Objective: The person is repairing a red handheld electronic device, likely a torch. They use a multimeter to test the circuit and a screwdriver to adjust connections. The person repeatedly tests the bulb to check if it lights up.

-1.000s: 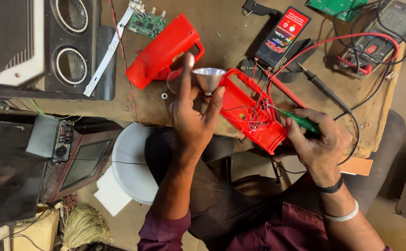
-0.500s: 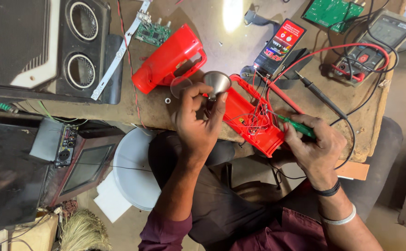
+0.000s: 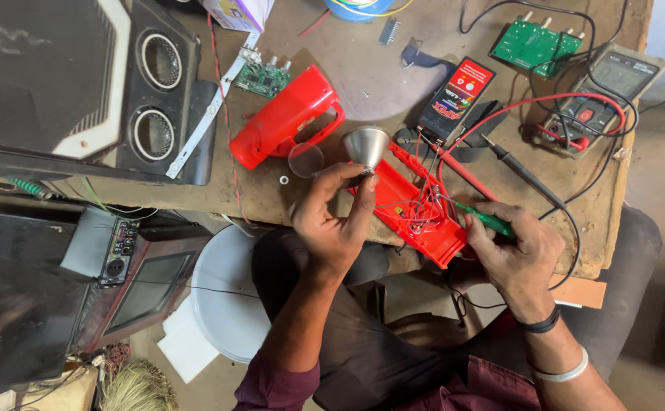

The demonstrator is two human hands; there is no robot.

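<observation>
Nearest the person, both forearms come up over the lap to the near edge of the wooden workbench [image 3: 393,61]; left hand [image 3: 332,221] has thumb and fingers pinched on the narrow end of a silver cone-shaped reflector [image 3: 367,147], wide mouth facing up toward the camera, held just above the bench; right hand [image 3: 516,251] is curled shut round a green-handled screwdriver [image 3: 484,218], tip pointing into the open red casing half [image 3: 416,213]; that half overhangs the near bench edge between the two hands, a tangle of thin wires showing inside it. Just beyond the left hand lie a clear round lens [image 3: 306,160] and the other red casing half with handle [image 3: 287,118], a patch of bare wood behind them; room to the right is tight, with red and black probe leads [image 3: 530,179] crossing; farther back a multimeter [image 3: 602,95], a green circuit board [image 3: 536,46]; far left, a black speaker cabinet [image 3: 81,84] bounds the bench.
</observation>
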